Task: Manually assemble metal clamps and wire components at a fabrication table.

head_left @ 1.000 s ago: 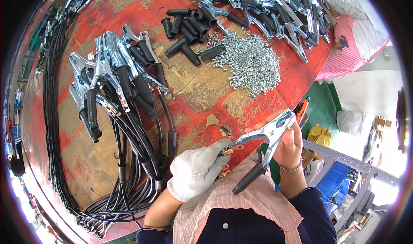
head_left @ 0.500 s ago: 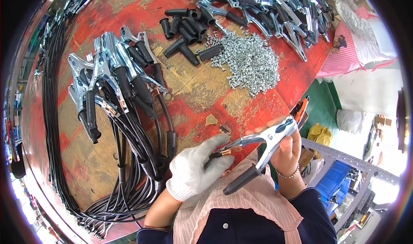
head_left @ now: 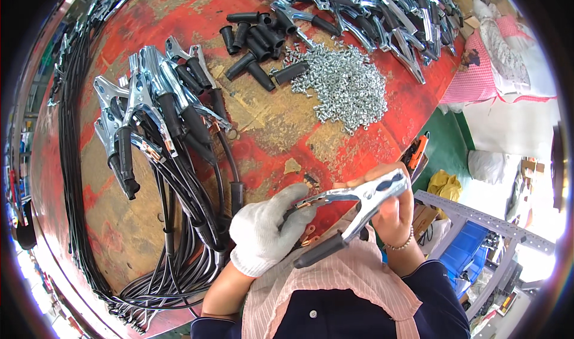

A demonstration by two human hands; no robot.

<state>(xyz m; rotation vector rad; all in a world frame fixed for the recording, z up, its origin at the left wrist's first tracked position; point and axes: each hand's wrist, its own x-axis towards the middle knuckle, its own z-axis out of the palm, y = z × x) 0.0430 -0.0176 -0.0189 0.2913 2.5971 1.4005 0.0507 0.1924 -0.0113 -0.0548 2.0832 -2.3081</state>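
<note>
My right hand [head_left: 391, 216], bare with a bead bracelet, grips a silver metal clamp [head_left: 359, 204] with one black-sleeved handle, held over the table's near edge. My left hand [head_left: 266, 234], in a white knit glove, closes around the clamp's other handle and the end of a black cable [head_left: 230, 177]. A small copper terminal [head_left: 308, 234] shows just below the gloved fingers.
On the worn red table [head_left: 269, 130] lie finished clamps on black cables [head_left: 155, 112] at left, loose black handle sleeves [head_left: 254, 43], a heap of small silver screws [head_left: 344, 85] and a pile of bare clamps [head_left: 371, 10] at the back. An orange tool [head_left: 417, 150] hangs at the table's right edge.
The clamp has swung from tilted up toward the right to lying nearly level between both hands. My gloved left hand has shifted slightly up along its handle.
</note>
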